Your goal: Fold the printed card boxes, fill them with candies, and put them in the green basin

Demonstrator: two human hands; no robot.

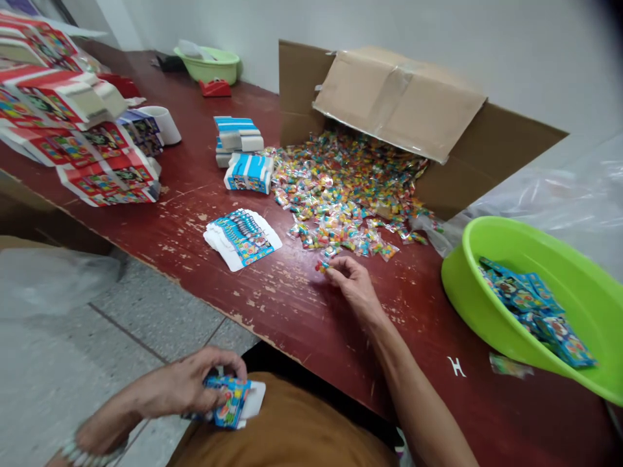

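Observation:
My left hand (197,386) is closed around a small blue printed candy box (232,405), held low over my lap. The box's white end flap sticks out to the right. Over the table, my right hand (351,282) pinches a small clear packet of coloured candies (321,266) between thumb and fingertips. Just beyond that hand spreads a large heap of candy packets (335,194), spilling from a cardboard box (389,97) lying on its side. Left of the heap, a fanned stack of flat blue cartons (243,239) rests on the table.
Bundled blue cartons (249,172) stand behind the fanned stack. Red carton bundles (107,162) are piled at the left. A green basin (479,311) with filled blue packs (540,305) sits at right. Farther back are a pale green bowl (221,65) and a red tape dispenser (215,88).

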